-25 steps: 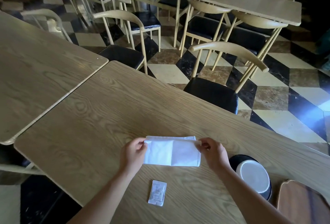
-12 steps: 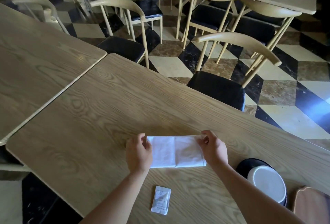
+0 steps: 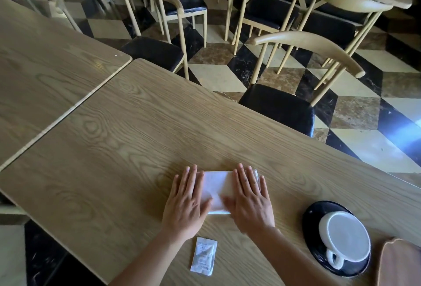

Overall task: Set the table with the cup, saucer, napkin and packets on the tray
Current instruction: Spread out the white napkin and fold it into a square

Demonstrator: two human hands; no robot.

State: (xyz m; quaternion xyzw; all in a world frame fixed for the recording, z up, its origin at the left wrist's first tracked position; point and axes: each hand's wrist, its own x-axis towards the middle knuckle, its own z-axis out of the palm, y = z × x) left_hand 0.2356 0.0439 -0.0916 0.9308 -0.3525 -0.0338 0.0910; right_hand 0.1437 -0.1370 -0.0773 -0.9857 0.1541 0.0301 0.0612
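A folded white napkin (image 3: 216,189) lies flat on the wooden table (image 3: 136,140). My left hand (image 3: 186,203) rests palm down on its left end and my right hand (image 3: 250,201) palm down on its right end, fingers spread. A small white packet (image 3: 204,255) lies near the table's front edge, below my left hand. To the right, a white cup (image 3: 345,239) sits on a black saucer (image 3: 312,219), handle toward me. The brown tray's corner (image 3: 401,265) shows at the bottom right.
A second wooden table (image 3: 45,64) abuts on the left. Chairs with black seats (image 3: 278,108) stand along the far side, over a checkered floor. More tables and chairs fill the back.
Both hands went from pinching the napkin's top corners to lying flat on it. The napkin is folded smaller and flat on the table. The view tilted down.
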